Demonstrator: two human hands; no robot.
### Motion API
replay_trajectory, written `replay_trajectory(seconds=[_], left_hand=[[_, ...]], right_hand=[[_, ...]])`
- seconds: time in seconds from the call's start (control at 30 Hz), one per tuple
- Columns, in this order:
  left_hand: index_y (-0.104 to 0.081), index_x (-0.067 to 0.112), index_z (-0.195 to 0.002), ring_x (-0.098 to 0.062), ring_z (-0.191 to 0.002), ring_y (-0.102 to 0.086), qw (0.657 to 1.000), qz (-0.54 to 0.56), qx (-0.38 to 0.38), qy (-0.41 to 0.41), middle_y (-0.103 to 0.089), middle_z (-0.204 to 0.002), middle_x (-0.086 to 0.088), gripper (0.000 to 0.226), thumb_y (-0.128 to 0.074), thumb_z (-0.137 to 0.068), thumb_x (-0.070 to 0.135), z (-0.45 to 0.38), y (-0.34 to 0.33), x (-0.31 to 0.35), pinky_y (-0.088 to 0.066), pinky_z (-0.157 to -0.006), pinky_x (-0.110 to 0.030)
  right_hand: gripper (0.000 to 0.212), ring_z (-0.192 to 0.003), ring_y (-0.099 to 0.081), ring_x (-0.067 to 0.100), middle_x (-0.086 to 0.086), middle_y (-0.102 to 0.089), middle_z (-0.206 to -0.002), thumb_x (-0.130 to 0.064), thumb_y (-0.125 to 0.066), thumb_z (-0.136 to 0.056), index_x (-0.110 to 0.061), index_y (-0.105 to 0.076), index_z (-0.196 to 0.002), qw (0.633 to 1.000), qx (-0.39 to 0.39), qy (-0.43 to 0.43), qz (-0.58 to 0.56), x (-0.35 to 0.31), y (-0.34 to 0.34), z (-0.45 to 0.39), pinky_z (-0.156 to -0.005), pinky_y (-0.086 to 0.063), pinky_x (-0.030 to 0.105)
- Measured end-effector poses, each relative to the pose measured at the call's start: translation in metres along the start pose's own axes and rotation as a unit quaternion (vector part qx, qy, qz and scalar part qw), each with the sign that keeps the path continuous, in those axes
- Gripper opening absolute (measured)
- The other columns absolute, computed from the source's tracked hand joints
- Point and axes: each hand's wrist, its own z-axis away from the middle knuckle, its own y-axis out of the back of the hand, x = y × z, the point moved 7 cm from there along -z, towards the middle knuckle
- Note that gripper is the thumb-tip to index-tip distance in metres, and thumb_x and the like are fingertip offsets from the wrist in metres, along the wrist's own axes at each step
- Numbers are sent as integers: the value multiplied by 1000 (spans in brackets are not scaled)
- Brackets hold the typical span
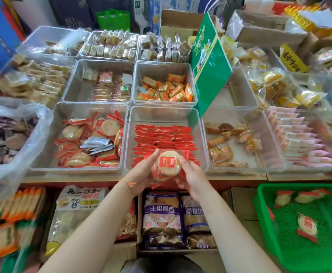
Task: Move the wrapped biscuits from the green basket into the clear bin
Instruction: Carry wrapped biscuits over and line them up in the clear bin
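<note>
A snack shop's display counter: clear bins of individually wrapped biscuits and cakes stood in rows, a green sign rose among them, and cartons of stock were stacked behind.

Crowded shop counter, cardboard boxes behind, green sign

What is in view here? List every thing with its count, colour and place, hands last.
wrapped biscuits: small stack, pale with red wrappers, held over the clear bin's front edge
clear bin: one, transparent, centre front, rows of red packets inside
green basket: one, lower right, about four wrapped biscuits left
other clear bins: several, around it, assorted snacks
green sign: one, leaning right of centre
bagged snacks: several, below the counter
left hand: holds the stack's left side
right hand: holds its right side
</note>
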Motion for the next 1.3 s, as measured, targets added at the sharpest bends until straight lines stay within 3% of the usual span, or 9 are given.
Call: replay_trajectory(seconds=[0.13,0.23,0.33,0.6,0.73,0.93,1.07,1.17,1.3], left_hand=[[-65,5,-114,-19,-73,-70,998,39,-13,-45,-72,-91,-11,34,-72,-87,24,-1,-15,9,-53,-56,-25],[-65,-1,-118,-35,-96,-69,996,77,8,-45,-70,-108,-22,39,-72,-86,21,-7,-19,7,-54,-86,-43],[-67,-1,-117,-35,-102,-68,994,98,23,-44,-69,-112,-23,38,-71,-86,20,-10,-15,8,-58,-86,-41],[-69,-1,-112,-34,-96,-70,997,68,-39,-4,-68,-112,-26,35,-73,-83,17,-16,-1,21,-58,-78,-39],[-66,4,-116,-32,-99,-69,999,17,-26,-33,-70,-112,-22,46,-77,-79,28,-23,1,33,-55,-83,-40],[-62,10,-123,-37,-99,-68,995,47,71,-45,-70,-111,-19,44,-71,-87,33,-41,43,44,-51,-92,-52],[-70,12,-96,-21,-67,-66,959,60,235,-146,-71,-85,-12,27,-78,-70,10,-58,92,86,-52,-52,-27],[-67,26,-76,-6,-61,-58,919,-67,285,-266,-65,-68,12,19,-74,-68,10,-79,109,129,-49,-60,-25],[-62,38,-90,-6,-74,-58,800,-292,374,-366,-63,-79,17,17,-75,-81,34,-99,119,150,-46,-68,-24]], right_hand=[[34,-70,-61,-7,-17,-68,-83,-61,-48,-94,-32,-64,-101,975,73,114,176,-26,-1,0,-58,-42,10],[31,-72,-61,2,-9,-65,-79,-49,-46,-99,-22,-61,-93,944,159,169,234,-36,5,-1,-57,-42,15],[30,-64,-56,9,-6,-60,-69,-36,-48,-101,-17,-58,-79,920,203,181,281,-38,12,-5,-56,-40,26],[36,-50,-50,10,-3,-52,-61,-41,-45,-102,-13,-56,-83,975,41,95,198,-42,18,-25,-49,-43,25],[56,-54,-56,12,1,-66,-80,-66,-59,-85,-16,-55,-110,983,-58,28,173,-38,3,-28,-42,-42,24],[31,-58,-60,15,8,-71,-91,-28,-71,-89,-15,-60,-114,998,-51,31,30,-53,0,-48,-47,-49,27],[25,-68,-69,20,14,-69,-101,-17,-67,-92,-12,-55,-114,997,1,67,46,-80,8,-86,-58,-58,33],[19,-81,-68,17,3,-68,-99,-23,-68,-90,-18,-57,-105,965,79,121,219,-100,6,-120,-69,-57,34],[22,-78,-59,10,-8,-61,-87,-30,-73,-84,-25,-54,-94,912,137,188,338,-118,-15,-156,-60,-43,25]])
